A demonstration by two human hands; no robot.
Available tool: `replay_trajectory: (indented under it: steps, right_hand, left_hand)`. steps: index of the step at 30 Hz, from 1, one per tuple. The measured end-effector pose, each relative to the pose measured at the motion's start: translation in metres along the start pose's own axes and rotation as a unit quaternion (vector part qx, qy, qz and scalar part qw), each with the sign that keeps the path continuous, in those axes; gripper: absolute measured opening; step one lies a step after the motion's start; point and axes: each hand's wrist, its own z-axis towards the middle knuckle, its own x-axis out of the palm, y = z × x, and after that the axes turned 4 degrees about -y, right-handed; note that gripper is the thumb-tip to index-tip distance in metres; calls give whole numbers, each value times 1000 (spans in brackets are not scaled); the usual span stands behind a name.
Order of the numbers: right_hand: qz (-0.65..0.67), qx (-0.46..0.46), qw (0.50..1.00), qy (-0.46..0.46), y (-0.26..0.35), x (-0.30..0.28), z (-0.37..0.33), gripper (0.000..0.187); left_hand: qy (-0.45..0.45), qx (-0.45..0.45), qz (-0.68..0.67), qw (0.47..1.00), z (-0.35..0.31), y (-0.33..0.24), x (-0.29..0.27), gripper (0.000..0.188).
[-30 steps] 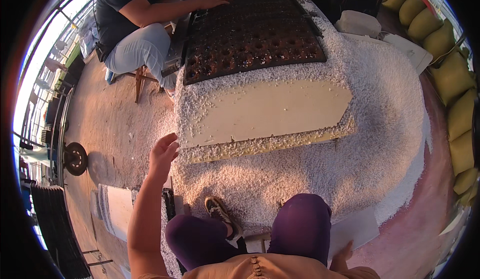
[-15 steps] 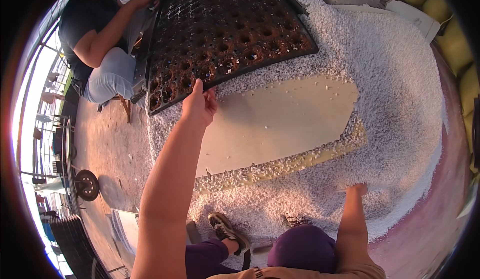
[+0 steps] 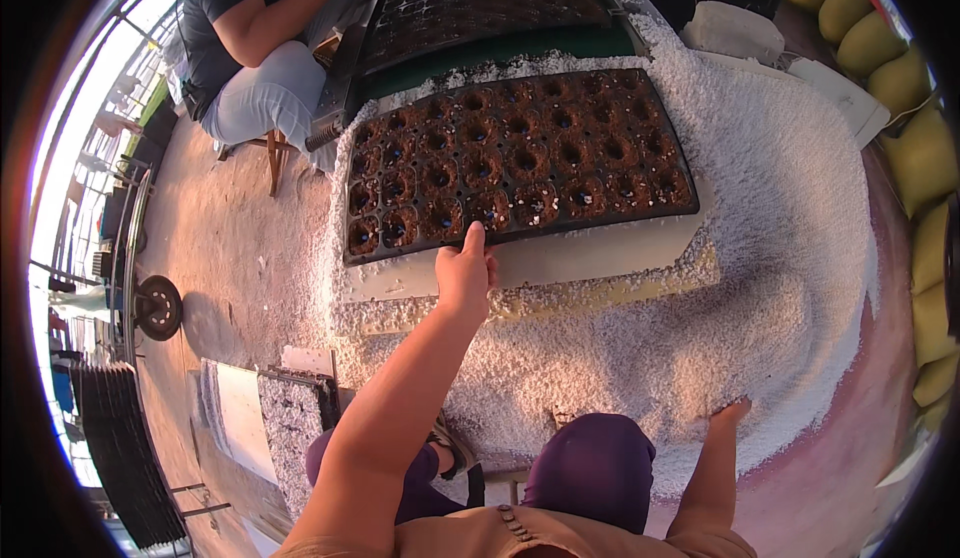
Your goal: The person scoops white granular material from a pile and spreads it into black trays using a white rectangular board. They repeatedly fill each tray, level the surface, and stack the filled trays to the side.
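A black seedling tray (image 3: pixel 468 208) lies on the pale board (image 3: pixel 385 283), its cells filled with brown growing medium. Each cell has a hollow; in some, small blue specks and white grains show. My left hand (image 3: pixel 465 276) grips the tray's front rim, thumb on top and fingers curled beneath. White granules (image 3: pixel 800 218), coarse and loose, are heaped all round the board. Low on the right, my right hand (image 3: pixel 732 414) reaches into the heap; its fingers are hidden, so I cannot make out whether they hold anything.
A co-worker (image 3: pixel 265 58) in a dark shirt sits at the far left beside another black tray (image 3: pixel 490 8) on a green surface. Yellowish full sacks (image 3: pixel 915 153) line the right side. Granule-covered panels (image 3: pixel 290 418) and stacked black trays (image 3: pixel 125 448) stand at the left.
The tray in my left hand has come toward me, away from the far surface, and now lies flat on the board. My right hand has stayed at the granules, shifting slightly.
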Motion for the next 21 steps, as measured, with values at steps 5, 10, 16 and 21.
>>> replay_trajectory:
  steps: [5,10,16,21]
  right_hand:
    - [-40,-119,990,61,73,66,44,41]
    - [-175,-272,936,141,184,203,-21,34]
    - [-575,-566,576,134,189,357,-219,41]
    - [-600,-614,450,246,123,374,-342,43]
  left_hand:
    - [120,-105,15,987,-22,8,-15,28]
    - [160,136,134,968,-34,-48,-80,18]
    - [-85,284,219,930,62,-26,-178,31]
    - [28,98,53,993,47,-13,-184,31]
